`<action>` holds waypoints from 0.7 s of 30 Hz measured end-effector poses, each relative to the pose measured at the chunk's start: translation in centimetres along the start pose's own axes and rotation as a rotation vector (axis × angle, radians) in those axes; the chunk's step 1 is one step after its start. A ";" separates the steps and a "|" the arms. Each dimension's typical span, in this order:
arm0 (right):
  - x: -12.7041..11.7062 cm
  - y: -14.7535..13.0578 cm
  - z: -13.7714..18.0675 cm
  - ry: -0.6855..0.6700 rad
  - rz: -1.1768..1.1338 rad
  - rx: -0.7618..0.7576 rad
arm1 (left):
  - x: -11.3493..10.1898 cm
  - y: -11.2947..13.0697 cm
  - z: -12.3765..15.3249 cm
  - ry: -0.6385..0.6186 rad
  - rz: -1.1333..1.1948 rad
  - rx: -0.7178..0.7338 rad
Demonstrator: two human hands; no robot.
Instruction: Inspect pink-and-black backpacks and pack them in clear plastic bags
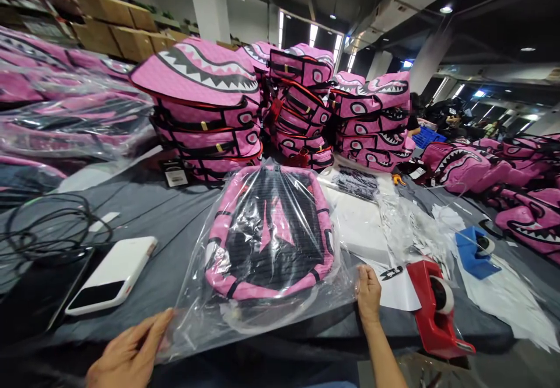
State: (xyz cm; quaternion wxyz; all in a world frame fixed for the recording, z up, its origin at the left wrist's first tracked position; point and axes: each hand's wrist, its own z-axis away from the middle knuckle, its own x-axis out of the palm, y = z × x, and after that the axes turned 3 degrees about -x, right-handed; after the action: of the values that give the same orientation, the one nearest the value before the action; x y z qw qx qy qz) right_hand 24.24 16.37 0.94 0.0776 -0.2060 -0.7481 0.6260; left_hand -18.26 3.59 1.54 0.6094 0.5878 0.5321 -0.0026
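Observation:
A pink and black backpack (271,236) lies back panel up on the table in front of me, inside a clear plastic bag (196,300). The near edge of the bag stretches between my two hands. My left hand (131,350) pinches its lower left corner at the table's front edge. At the right, the fingers of my right hand (368,294) are closed on the opposite corner. Through the glossy film I can make out the black mesh back and the pink rim of the backpack.
Pink shark-mouth backpacks (205,108) stand in tall stacks behind. A white power bank (114,274) and coiled black cable (48,224) lie left. On the right are a red tape dispenser (433,312), a blue tape dispenser (475,251), thread snips (391,272) and loose plastic bags (406,219).

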 end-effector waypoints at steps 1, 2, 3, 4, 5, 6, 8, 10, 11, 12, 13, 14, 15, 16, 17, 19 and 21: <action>-0.1 0.2 0.0 0.013 0.008 -0.016 | -0.1 1.3 0.0 0.063 -0.065 0.118; -0.2 0.4 0.0 0.024 0.014 -0.029 | -0.1 2.7 0.2 0.123 -0.123 0.271; -0.3 0.5 0.0 0.030 0.016 -0.035 | 0.0 4.1 0.5 0.162 -0.162 0.444; -0.4 0.6 0.0 0.031 0.014 -0.035 | 0.1 5.5 0.8 0.156 -0.180 0.620; -0.4 0.7 0.0 0.031 0.013 -0.036 | 0.4 6.9 1.2 0.110 -0.179 0.777; -0.5 0.7 0.0 0.032 0.011 -0.037 | 0.8 8.1 1.5 0.055 -0.169 0.896; -0.5 0.5 0.1 0.033 0.007 -0.039 | 1.6 10.0 1.8 -0.017 -0.153 0.990; -0.3 0.1 0.2 0.026 -0.010 -0.028 | 2.2 10.9 1.7 -0.066 -0.133 0.969; -0.3 -0.1 0.2 0.024 -0.022 -0.019 | 2.3 11.1 1.6 -0.105 -0.113 0.948; -0.2 -0.3 0.3 0.022 -0.034 -0.009 | 2.4 11.1 1.5 -0.162 -0.090 0.939; -0.1 -0.4 0.3 0.022 -0.045 0.000 | 2.4 11.0 1.4 -0.218 -0.064 0.934; 0.0 -0.6 0.4 0.024 -0.052 0.005 | 2.4 10.8 1.4 -0.263 -0.038 0.925; 0.1 -0.7 0.4 0.028 -0.056 0.007 | 2.4 10.6 1.4 -0.294 -0.016 0.914; 0.1 -0.8 0.4 0.030 -0.059 0.007 | 2.3 10.4 1.5 -0.314 0.004 0.907; 0.1 -1.0 0.4 0.029 -0.061 0.007 | 2.2 10.3 1.5 -0.323 0.021 0.903; 0.1 -1.2 0.5 0.019 -0.056 0.004 | 2.0 10.1 1.6 -0.313 0.047 0.889; -0.1 -1.4 0.5 0.008 -0.038 0.000 | 1.9 10.2 1.1 -0.316 0.062 0.876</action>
State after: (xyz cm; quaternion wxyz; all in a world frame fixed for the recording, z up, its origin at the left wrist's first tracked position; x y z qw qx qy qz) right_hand 23.84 15.74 2.20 0.0925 -0.1941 -0.7517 0.6234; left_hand -10.33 7.07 7.30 0.3772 0.7977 0.3638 -0.2982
